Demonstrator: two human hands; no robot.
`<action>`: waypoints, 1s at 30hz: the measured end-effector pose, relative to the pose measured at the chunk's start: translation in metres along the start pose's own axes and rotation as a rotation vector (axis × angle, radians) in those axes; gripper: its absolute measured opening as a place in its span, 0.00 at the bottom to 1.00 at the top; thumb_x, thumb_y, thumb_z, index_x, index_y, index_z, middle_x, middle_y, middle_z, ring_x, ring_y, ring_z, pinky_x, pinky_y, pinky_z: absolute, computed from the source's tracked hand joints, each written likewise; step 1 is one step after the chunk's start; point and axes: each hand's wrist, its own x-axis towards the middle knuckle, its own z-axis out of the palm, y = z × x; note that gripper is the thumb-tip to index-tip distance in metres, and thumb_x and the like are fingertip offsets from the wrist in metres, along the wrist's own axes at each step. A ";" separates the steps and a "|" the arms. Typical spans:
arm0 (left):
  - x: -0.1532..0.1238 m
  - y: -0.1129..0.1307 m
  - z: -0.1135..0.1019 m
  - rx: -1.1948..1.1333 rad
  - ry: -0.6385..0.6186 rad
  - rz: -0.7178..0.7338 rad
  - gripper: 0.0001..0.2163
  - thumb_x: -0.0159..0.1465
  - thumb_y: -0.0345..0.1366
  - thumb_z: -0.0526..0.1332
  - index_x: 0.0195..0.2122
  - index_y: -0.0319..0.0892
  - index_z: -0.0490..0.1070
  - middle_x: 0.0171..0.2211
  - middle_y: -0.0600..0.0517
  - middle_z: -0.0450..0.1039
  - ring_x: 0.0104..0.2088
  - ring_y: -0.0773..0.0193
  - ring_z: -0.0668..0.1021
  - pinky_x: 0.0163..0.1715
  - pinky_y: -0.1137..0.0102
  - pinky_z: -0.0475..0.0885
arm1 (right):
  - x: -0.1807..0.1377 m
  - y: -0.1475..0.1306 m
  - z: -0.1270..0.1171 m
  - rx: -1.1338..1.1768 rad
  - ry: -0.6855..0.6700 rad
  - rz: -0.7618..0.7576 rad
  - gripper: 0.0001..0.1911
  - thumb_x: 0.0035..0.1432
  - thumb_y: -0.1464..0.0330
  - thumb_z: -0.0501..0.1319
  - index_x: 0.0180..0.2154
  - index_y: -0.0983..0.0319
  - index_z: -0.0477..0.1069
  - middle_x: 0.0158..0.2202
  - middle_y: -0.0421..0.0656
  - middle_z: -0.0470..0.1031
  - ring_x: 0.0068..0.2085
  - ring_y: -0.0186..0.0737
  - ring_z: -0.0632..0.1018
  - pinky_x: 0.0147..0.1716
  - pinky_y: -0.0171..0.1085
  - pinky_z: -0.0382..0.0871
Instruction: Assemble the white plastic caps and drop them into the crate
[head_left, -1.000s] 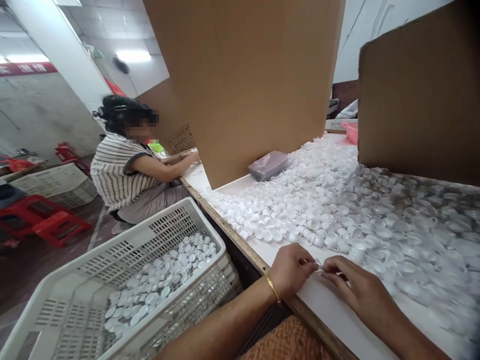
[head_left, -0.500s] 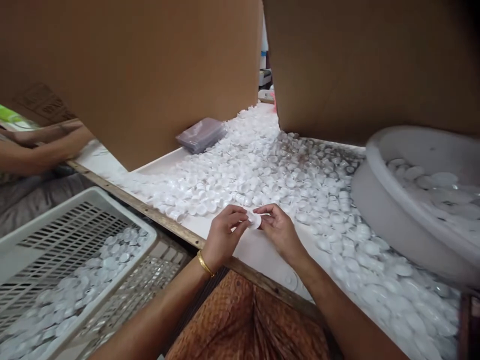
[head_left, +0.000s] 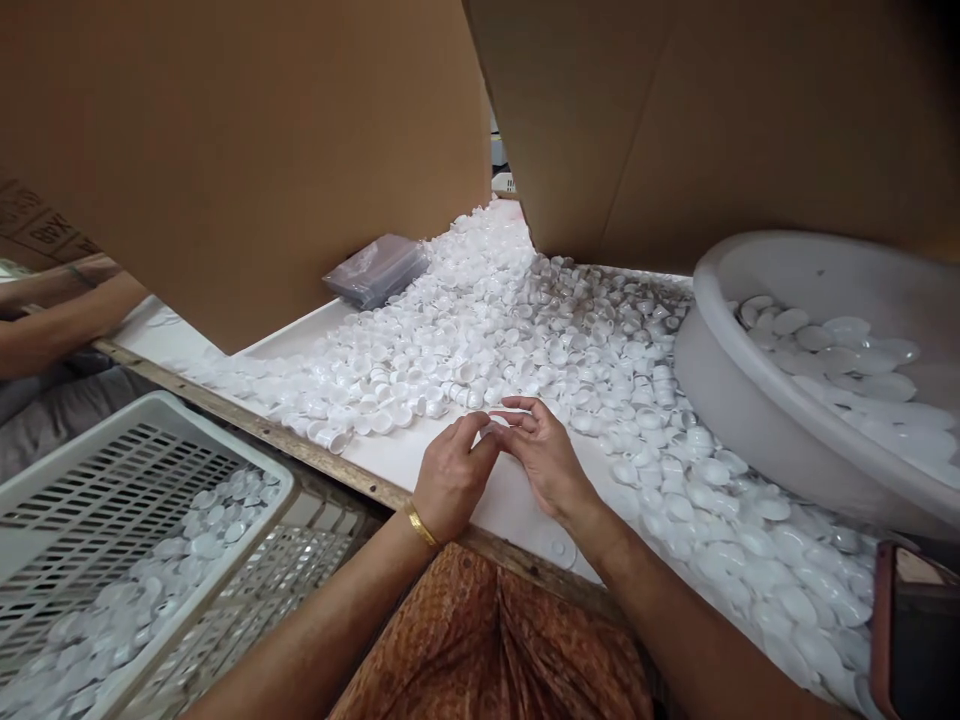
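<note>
My left hand [head_left: 453,478] and my right hand [head_left: 549,460] meet over the white tabletop [head_left: 517,505], near its front edge. Between their fingertips is a small round white plastic piece [head_left: 495,427], mostly covered by the fingers. The left thumb and forefinger pinch it from one side, while the right hand grips the other side with some fingers raised. Beyond both hands spreads a heap of small white plastic cups [head_left: 450,345]. Flatter oval white pieces [head_left: 750,545] lie to the right of my right forearm. A clear round disc [head_left: 559,550] rests below the right wrist.
At left stands a slatted white crate [head_left: 283,490] holding white pieces. A large whitish tub [head_left: 716,320] with oval pieces sits at right, beside a dark phone-like object [head_left: 922,640]. Cardboard [head_left: 300,150] borders the table, near stacked plastic bags [head_left: 379,270]. Another person's arm [head_left: 75,310] shows far left.
My hands have drawn closer together and their fingers now cover most of the white piece, which showed more plainly before. The view has shifted rightward, bringing more of the tub and the dark object into sight.
</note>
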 end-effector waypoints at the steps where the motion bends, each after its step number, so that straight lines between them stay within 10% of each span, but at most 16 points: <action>1: 0.001 0.002 -0.002 -0.061 0.013 -0.003 0.09 0.63 0.34 0.52 0.38 0.42 0.71 0.43 0.46 0.70 0.42 0.61 0.74 0.42 0.65 0.71 | 0.001 0.000 0.000 -0.006 0.013 -0.005 0.21 0.46 0.65 0.65 0.41 0.59 0.62 0.40 0.43 0.72 0.39 0.38 0.75 0.42 0.40 0.68; 5: 0.008 0.008 -0.011 -0.355 0.100 -0.258 0.11 0.61 0.38 0.56 0.44 0.44 0.69 0.43 0.47 0.70 0.42 0.62 0.74 0.41 0.66 0.74 | 0.002 0.000 0.002 -0.111 0.039 -0.077 0.16 0.48 0.69 0.61 0.41 0.59 0.62 0.39 0.42 0.71 0.40 0.38 0.74 0.41 0.39 0.69; 10: 0.012 0.011 -0.007 -0.677 -0.090 -0.574 0.18 0.59 0.44 0.57 0.47 0.39 0.66 0.37 0.48 0.71 0.28 0.67 0.76 0.27 0.70 0.75 | 0.000 0.002 0.005 -0.200 0.002 -0.197 0.14 0.48 0.72 0.58 0.40 0.58 0.62 0.39 0.42 0.69 0.42 0.37 0.73 0.38 0.36 0.70; 24: 0.010 0.017 -0.003 -0.376 0.069 -0.239 0.11 0.62 0.36 0.55 0.44 0.40 0.69 0.31 0.49 0.68 0.31 0.67 0.72 0.29 0.73 0.70 | -0.008 -0.012 0.008 -0.234 0.057 -0.295 0.13 0.46 0.77 0.54 0.36 0.58 0.61 0.31 0.36 0.66 0.30 0.32 0.73 0.29 0.32 0.70; 30: 0.011 0.013 0.011 -0.660 0.022 -0.436 0.13 0.61 0.40 0.56 0.43 0.39 0.69 0.33 0.49 0.71 0.30 0.67 0.76 0.31 0.72 0.74 | -0.002 -0.009 0.003 -0.276 0.143 -0.253 0.12 0.44 0.77 0.53 0.33 0.59 0.60 0.31 0.35 0.64 0.27 0.30 0.72 0.22 0.29 0.68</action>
